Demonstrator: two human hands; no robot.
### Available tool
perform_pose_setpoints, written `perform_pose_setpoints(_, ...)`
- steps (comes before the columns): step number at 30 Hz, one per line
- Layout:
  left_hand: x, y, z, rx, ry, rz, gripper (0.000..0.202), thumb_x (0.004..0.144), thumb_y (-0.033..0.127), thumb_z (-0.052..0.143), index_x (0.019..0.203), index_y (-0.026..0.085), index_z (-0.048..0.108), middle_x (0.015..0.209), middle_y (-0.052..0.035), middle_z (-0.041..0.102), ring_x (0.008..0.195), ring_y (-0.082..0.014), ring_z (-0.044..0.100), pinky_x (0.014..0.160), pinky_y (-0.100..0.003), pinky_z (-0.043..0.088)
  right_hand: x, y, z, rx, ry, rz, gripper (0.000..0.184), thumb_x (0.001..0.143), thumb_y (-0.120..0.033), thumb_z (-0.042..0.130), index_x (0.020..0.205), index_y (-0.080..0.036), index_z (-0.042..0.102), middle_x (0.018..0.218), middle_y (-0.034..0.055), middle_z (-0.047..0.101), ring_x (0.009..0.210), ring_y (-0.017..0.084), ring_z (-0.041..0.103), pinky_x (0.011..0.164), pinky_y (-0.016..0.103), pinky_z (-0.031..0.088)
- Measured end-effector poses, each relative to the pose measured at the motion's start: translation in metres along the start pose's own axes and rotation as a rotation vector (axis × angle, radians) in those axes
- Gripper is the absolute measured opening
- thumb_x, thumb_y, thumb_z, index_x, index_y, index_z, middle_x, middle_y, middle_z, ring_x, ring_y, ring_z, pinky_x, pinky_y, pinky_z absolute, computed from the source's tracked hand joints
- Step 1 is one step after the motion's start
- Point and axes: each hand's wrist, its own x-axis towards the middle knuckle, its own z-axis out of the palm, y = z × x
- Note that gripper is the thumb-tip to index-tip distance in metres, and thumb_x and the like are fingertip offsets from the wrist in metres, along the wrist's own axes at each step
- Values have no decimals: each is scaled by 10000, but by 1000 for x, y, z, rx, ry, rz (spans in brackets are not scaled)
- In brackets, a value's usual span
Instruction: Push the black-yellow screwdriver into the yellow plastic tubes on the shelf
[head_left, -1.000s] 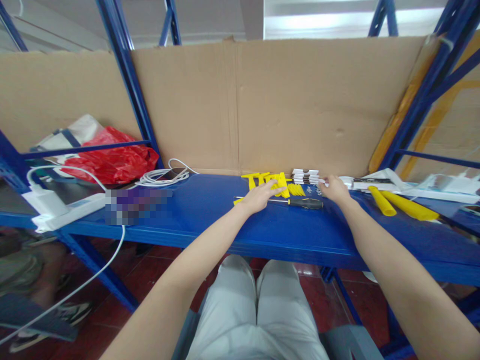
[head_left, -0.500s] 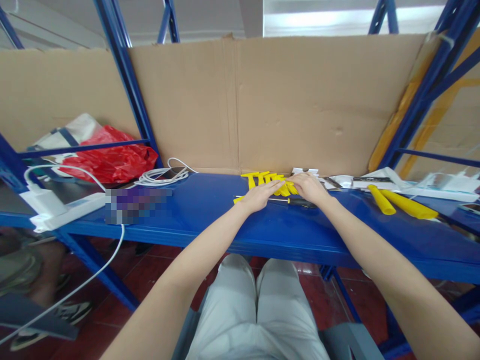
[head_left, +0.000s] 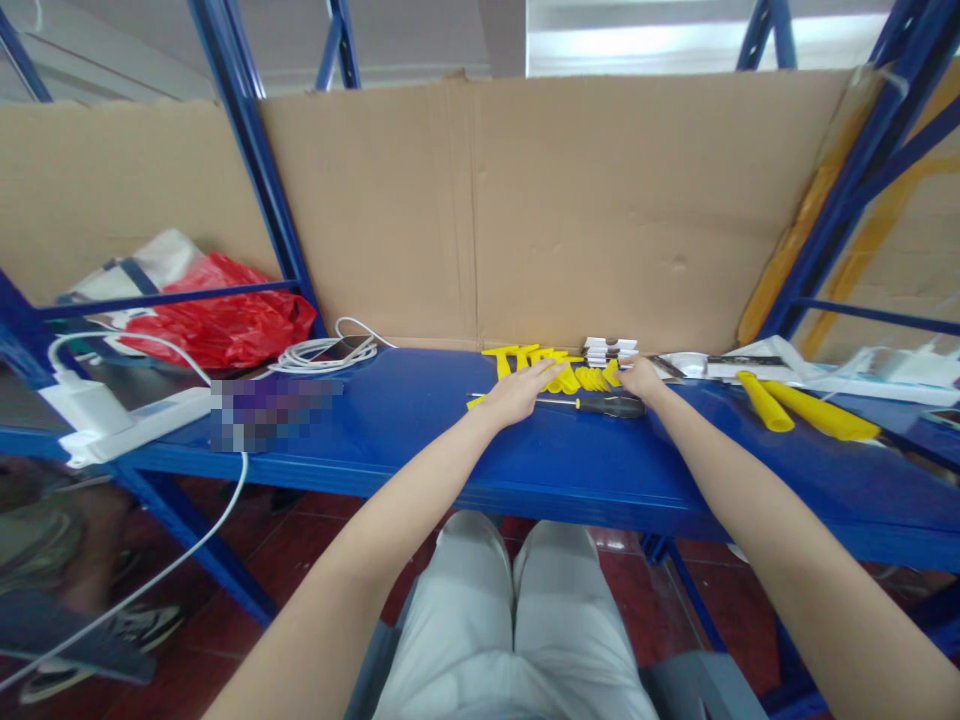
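My left hand lies flat with fingers stretched over a row of yellow plastic pieces, some of them T-shaped. My right hand is at the right end of the row, its fingers closed at a small yellow plastic piece; the fingertips are small and partly hidden. Between the hands lie several rounded yellow pieces, overlapping in a line. In front of them a screwdriver with a black and yellow handle rests on the blue shelf. White slotted pieces are stacked just behind.
Two yellow tube-like handles lie to the right. A white power strip, a coiled white cable and a red plastic bag are at left. Cardboard walls the back. A seated person's leg and shoe show at lower left.
My right hand has drawn away to the right from beside my left hand, uncovering the rounded yellow pieces, the white pieces and the screwdriver handle. My left hand has stayed in place.
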Motion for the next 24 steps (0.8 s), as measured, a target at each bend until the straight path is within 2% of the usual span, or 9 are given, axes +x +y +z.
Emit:
perform_pose_setpoints(4,-1,1,-2,13,-15,-18,711,848,-14,344,1513,236,370,1572,-85,387,1401,-205,427,1110,-375,404,-5,-16,-5,-175,-100,10,261,805,-161,563,973,-139,762,987,131,747,995,275,682,851,322,508)
perform_pose_setpoints(11,0,-2,1,-7,14,15,778,830,-19,352,1546,278,289,1569,-69,395,1400,-204,427,1117,-402,400,-15,-25,-15,-239,-175,-83,264,860,-181,506,844,-156,769,964,108,757,974,259,685,820,291,502)
perform_pose_setpoints(13,0,-3,2,-19,10,5,758,836,-15,343,1540,261,299,1575,-76,383,1413,-203,409,1121,-398,395,-17,-28,-19,-149,-134,-113,246,860,-170,512,832,-158,755,965,99,756,974,247,678,829,291,498)
perform_pose_setpoints(15,0,-3,3,-39,13,1,736,845,-3,334,1539,239,296,1582,-90,369,1425,-204,391,1125,-399,390,-22,-35,-23,32,-97,-150,220,873,-195,526,835,-155,739,940,93,754,934,228,677,813,293,505)
perform_pose_setpoints(17,0,-4,4,-66,28,7,723,856,19,336,1546,223,267,1586,-109,355,1435,-210,376,1127,-406,386,-31,-47,-28,282,-142,-144,213,896,-266,547,872,-148,722,855,89,746,808,197,679,731,279,517)
perform_pose_setpoints(19,1,-4,5,-90,46,16,718,867,50,352,1555,219,231,1590,-122,342,1443,-221,364,1126,-422,384,-43,-61,-33,550,-288,-101,240,900,-337,584,1005,-156,702,785,78,733,680,162,667,630,245,504)
perform_pose_setpoints(21,1,-5,5,-105,58,25,722,872,76,371,1559,228,205,1589,-129,343,1445,-233,360,1121,-443,387,-56,-75,-37,740,-437,-70,294,865,-343,643,1097,-165,677,730,65,717,601,149,651,568,229,486)
perform_pose_setpoints(24,2,-4,5,-110,64,33,718,879,95,388,1556,240,197,1586,-124,348,1444,-237,363,1108,-444,401,-68,-89,-38,827,-660,-78,404,768,-228,716,1164,-175,661,746,57,720,581,140,637,553,227,483)
